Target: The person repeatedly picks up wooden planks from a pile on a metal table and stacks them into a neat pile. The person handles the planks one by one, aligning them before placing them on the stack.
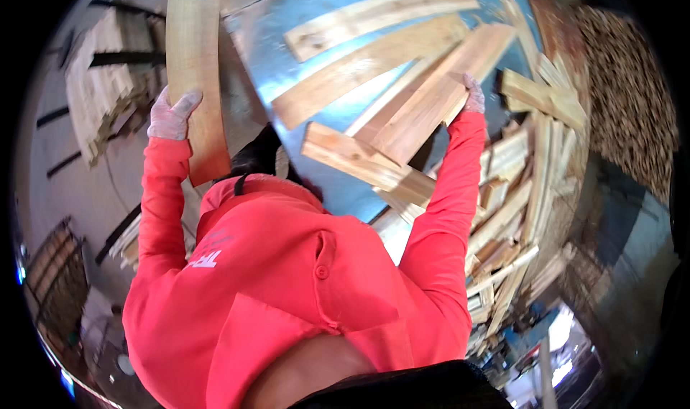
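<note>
My left hand, in a light work glove, is closed on the edge of a long wooden board, its thumb across the face. That board stands lengthwise at my left, off the table, its far end cut off by the picture's top. My right hand, also gloved, grips the right edge of another wooden board; most of its fingers are hidden. This second board slants over a darker board on the blue metal table. Farther back, two pale boards lie on the table.
A short thick piece of wood juts toward me at the table's near side. Many offcuts are heaped at the right. Board stacks stand on the floor at left, with dark bars around them. A large brown stack rises far right.
</note>
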`<state>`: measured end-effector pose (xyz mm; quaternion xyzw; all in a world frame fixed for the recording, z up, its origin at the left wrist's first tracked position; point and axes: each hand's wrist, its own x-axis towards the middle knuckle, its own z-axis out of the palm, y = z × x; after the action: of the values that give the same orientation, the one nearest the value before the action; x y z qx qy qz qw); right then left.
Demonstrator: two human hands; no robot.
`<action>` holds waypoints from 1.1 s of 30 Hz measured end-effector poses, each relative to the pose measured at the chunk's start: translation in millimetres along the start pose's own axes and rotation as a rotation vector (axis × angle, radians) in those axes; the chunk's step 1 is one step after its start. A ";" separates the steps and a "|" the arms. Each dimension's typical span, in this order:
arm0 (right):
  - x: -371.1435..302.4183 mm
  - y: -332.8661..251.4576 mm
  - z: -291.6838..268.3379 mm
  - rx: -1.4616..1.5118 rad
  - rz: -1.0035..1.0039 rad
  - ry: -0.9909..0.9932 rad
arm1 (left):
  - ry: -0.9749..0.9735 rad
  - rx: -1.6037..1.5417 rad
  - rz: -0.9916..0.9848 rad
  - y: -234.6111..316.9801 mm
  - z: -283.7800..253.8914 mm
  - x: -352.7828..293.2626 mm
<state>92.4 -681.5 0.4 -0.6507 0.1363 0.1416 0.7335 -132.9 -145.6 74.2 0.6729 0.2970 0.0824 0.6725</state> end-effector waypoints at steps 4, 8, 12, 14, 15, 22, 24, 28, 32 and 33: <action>46.3 45.4 31.2 -0.094 0.263 0.009 | 0.204 0.236 -0.027 18.2 -86.2 -25.9; 42.9 44.2 78.8 -0.530 0.377 0.094 | 0.539 0.257 -0.022 35.6 -176.0 -17.5; -5.1 30.9 172.8 -1.347 0.271 0.550 | 0.900 0.600 -0.206 54.2 -289.6 20.6; -23.6 30.3 212.5 -1.395 0.310 0.625 | 0.981 0.741 -0.234 39.7 -361.4 61.4; -28.6 32.3 226.9 -1.368 0.330 0.683 | 0.975 0.749 -0.193 28.6 -395.9 87.2; -65.8 55.4 269.0 -1.401 0.538 0.883 | 0.657 0.914 -0.465 -50.3 -441.0 291.9; -71.3 63.6 269.7 -1.430 0.586 0.854 | 0.541 0.960 -0.444 -68.2 -422.0 335.4; -54.7 105.3 209.2 -1.390 0.555 0.786 | 0.285 0.929 -0.166 -168.6 -442.0 384.0; -71.4 120.8 221.3 -1.114 0.499 0.849 | -0.566 0.784 -0.273 -115.9 -405.5 339.4; -71.7 102.5 233.7 -1.188 0.501 0.805 | -0.557 0.934 -0.253 -94.8 -400.5 309.8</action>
<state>-9.6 -440.0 -38.8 -0.8873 0.4379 0.1053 0.0994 -113.8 347.8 -72.8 0.8548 0.1914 -0.3205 0.3605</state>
